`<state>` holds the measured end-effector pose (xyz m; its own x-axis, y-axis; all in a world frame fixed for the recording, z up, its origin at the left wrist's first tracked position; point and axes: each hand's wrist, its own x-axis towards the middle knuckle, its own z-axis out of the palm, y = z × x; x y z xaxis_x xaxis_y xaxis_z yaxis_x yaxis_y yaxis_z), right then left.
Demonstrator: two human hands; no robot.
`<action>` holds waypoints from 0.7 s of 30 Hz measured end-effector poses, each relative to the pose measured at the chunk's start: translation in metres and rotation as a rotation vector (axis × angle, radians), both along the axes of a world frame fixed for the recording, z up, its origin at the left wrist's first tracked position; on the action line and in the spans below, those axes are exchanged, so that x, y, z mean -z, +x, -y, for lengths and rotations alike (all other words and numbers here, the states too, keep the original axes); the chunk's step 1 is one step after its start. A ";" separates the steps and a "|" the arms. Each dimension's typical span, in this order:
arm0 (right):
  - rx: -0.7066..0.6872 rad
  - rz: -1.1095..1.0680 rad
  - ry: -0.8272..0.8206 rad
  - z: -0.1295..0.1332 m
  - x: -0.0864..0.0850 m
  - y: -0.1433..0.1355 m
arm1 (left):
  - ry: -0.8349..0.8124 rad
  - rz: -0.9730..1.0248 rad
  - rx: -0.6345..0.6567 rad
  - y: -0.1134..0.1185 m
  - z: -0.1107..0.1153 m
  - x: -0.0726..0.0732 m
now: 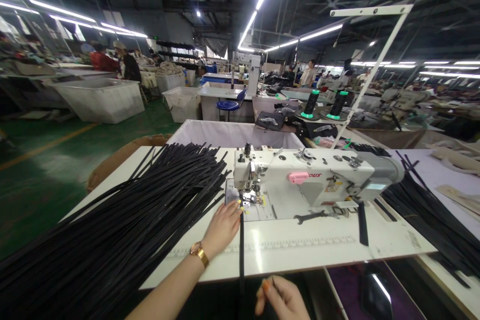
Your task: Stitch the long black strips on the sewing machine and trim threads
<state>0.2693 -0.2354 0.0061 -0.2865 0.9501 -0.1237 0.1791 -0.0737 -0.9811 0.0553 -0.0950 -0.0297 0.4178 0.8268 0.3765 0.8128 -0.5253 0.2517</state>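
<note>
across the white bench (pixel 285 230), a black strip (pixel 242 250) is laid up to the needle end of the machine (pixel 273 165), with its near length let down over the front edge. the strip is touched by the fingertips of the left hand (pixel 224 222), which is laid palm down with its fingers stretched; whether the strip is pinched cannot be told. a gold watch (pixel 198 252) is worn on the left wrist. below the bench edge, to the right of the strip, the right hand (pixel 281 297) is held with its fingers curled; what, if anything, is gripped cannot be made out. left of the machine, a heap of black strips (pixel 150 200) is spread over the bench and past its edge; more strips (pixel 431 215) are heaped near the machine's right end. before the machine a wrench (pixel 309 217) is set down, and a ruler scale (pixel 300 243) is marked along the bench. a pink piece (pixel 298 177) is fixed to the machine's front. farther back, two thread cones (pixel 310 105) are stood upright, and a white bin (pixel 232 132) is placed beyond the bench.
</note>
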 end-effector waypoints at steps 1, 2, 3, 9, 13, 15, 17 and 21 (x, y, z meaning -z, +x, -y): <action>0.029 0.069 0.084 -0.011 -0.001 0.002 | 0.001 -0.006 0.000 0.000 0.000 0.000; 0.059 0.150 0.158 -0.022 -0.003 0.004 | 0.001 -0.013 0.001 0.000 0.000 0.000; 0.086 0.234 0.214 -0.033 -0.004 0.006 | 0.000 -0.019 0.000 0.000 0.000 0.000; 0.143 0.748 0.552 -0.077 0.014 0.008 | -0.011 -0.031 -0.007 0.001 0.000 0.000; 0.153 0.850 0.612 -0.084 0.032 0.003 | -0.007 -0.017 -0.001 0.000 0.000 0.000; 0.147 0.868 0.628 -0.083 0.035 0.003 | -0.004 -0.012 0.002 0.000 -0.001 0.000; 0.146 0.882 0.638 -0.082 0.036 0.003 | -0.001 -0.005 0.003 0.001 -0.001 0.001; 0.146 0.905 0.649 -0.081 0.036 0.004 | 0.012 0.008 0.001 0.001 -0.001 0.001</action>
<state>0.2736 -0.1545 -0.0295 -0.2222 0.9276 0.3004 0.8770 0.3248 -0.3542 0.0561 -0.0937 -0.0311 0.4160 0.8217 0.3897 0.8102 -0.5294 0.2515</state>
